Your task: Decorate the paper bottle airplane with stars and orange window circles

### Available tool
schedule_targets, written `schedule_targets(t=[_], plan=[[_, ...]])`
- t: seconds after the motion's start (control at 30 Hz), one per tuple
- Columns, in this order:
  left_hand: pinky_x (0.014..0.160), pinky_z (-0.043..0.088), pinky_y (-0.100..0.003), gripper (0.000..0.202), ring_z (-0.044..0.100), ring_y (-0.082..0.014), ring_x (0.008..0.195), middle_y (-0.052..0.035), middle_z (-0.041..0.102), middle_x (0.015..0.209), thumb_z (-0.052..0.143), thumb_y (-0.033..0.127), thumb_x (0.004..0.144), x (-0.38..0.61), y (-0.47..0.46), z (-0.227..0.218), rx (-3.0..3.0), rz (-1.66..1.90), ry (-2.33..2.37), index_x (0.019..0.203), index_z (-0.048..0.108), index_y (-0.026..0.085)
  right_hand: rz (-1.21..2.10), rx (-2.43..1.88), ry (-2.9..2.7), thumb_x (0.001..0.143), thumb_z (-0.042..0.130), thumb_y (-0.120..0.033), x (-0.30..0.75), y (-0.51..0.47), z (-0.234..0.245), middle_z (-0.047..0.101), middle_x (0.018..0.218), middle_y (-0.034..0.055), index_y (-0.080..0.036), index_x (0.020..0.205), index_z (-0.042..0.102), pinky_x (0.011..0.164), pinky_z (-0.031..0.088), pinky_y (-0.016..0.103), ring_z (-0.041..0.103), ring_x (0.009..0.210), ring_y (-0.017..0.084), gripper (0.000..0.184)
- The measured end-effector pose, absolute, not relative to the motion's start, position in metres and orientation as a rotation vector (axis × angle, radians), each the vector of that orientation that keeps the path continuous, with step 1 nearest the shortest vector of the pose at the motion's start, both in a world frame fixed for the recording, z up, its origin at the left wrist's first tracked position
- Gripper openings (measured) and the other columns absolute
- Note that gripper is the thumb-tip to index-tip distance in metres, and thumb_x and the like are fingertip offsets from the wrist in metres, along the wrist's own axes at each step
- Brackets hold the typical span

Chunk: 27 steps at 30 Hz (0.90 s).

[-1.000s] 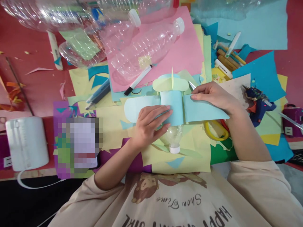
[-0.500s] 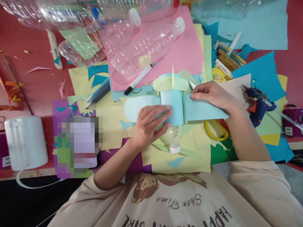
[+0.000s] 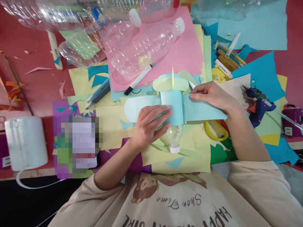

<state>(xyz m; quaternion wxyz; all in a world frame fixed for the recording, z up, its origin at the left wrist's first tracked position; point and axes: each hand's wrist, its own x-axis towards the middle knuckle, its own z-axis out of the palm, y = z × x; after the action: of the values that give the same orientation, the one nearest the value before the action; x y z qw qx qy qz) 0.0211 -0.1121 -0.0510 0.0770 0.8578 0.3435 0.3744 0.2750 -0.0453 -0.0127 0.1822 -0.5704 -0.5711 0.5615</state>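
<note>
A small clear plastic bottle (image 3: pixel 174 134) lies with its white cap toward me, its body wrapped in light blue paper (image 3: pixel 174 102). My left hand (image 3: pixel 151 124) rests over the wrap's left side, fingers bent around it and thumb near the bottle's neck. From that side a rounded pale blue paper wing (image 3: pixel 136 107) sticks out. On the right, my right hand (image 3: pixel 210 94) pinches the upper edge of another blue paper wing (image 3: pixel 203 108), whose inner edge meets the wrap. Pale green paper fins (image 3: pixel 163 84) stand at the bottle's far end.
Yellow-handled scissors (image 3: pixel 216 130) lie below the right wing. A blue glue gun (image 3: pixel 260 108) sits farther right. Clear bottles (image 3: pixel 151 47), a black-and-white marker (image 3: pixel 138 79), coloured sheets and scraps cover the far side. At left are a phone (image 3: pixel 84 142) and a white device (image 3: pixel 26 143).
My right hand has shifted the right wing slightly left, closer against the wrapped bottle. My left hand stays where it was.
</note>
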Motion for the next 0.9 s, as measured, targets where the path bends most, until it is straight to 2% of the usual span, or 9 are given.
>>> schedule_targets(t=[0.4, 0.57, 0.7, 0.8, 0.9], plan=[[0.086, 0.051, -0.036, 0.029, 0.066, -0.0212, 0.103, -0.0103, 0.07, 0.112, 0.06, 0.02, 0.088, 0.023, -0.111, -0.053, 2.554, 1.193, 0.987, 0.118, 0.059, 0.018, 1.607, -1.597, -1.617, 0.072, 0.074, -0.039, 0.274, -0.045, -0.015, 0.063, 0.062, -0.0009, -0.02, 0.073, 0.072, 0.048, 0.036, 0.025, 0.052, 0.054, 0.011, 0.019], [0.086, 0.052, -0.036, 0.028, 0.066, -0.0206, 0.104, -0.0091, 0.07, 0.112, 0.058, 0.021, 0.09, 0.023, -0.111, -0.051, 2.567, 1.164, 0.998, 0.118, 0.058, 0.02, 1.57, -1.639, -1.567, 0.073, 0.074, -0.04, 0.28, -0.045, -0.01, 0.067, 0.069, 0.0011, -0.02, 0.075, 0.073, 0.05, 0.039, 0.026, 0.056, 0.059, 0.013, 0.02], [0.086, 0.052, -0.035, 0.027, 0.066, -0.0207, 0.103, -0.0092, 0.07, 0.111, 0.059, 0.022, 0.089, 0.022, -0.111, -0.052, 2.564, 1.183, 0.993, 0.117, 0.059, 0.019, 1.768, -1.625, -1.194, 0.084, 0.059, -0.04, 0.298, -0.046, 0.002, 0.072, 0.077, 0.0042, -0.018, 0.088, 0.073, 0.045, 0.04, 0.026, 0.06, 0.056, 0.014, 0.026], [0.086, 0.051, -0.035, 0.028, 0.066, -0.0211, 0.103, -0.0106, 0.07, 0.112, 0.06, 0.021, 0.088, 0.023, -0.111, -0.052, 2.555, 1.188, 0.986, 0.117, 0.059, 0.018, 1.854, -1.491, -0.892, 0.085, 0.05, -0.043, 0.305, -0.051, 0.004, 0.069, 0.069, 0.0011, -0.02, 0.087, 0.07, 0.039, 0.041, 0.024, 0.06, 0.051, 0.014, 0.03], [0.086, 0.051, -0.035, 0.029, 0.066, -0.0213, 0.103, -0.0122, 0.07, 0.112, 0.061, 0.019, 0.088, 0.022, -0.111, -0.052, 2.551, 1.178, 0.991, 0.116, 0.059, 0.017, 1.776, -1.435, -1.071, 0.086, 0.047, -0.042, 0.305, -0.061, -0.012, 0.066, 0.066, -0.003, -0.023, 0.087, 0.068, 0.04, 0.045, 0.023, 0.058, 0.049, 0.011, 0.029]])
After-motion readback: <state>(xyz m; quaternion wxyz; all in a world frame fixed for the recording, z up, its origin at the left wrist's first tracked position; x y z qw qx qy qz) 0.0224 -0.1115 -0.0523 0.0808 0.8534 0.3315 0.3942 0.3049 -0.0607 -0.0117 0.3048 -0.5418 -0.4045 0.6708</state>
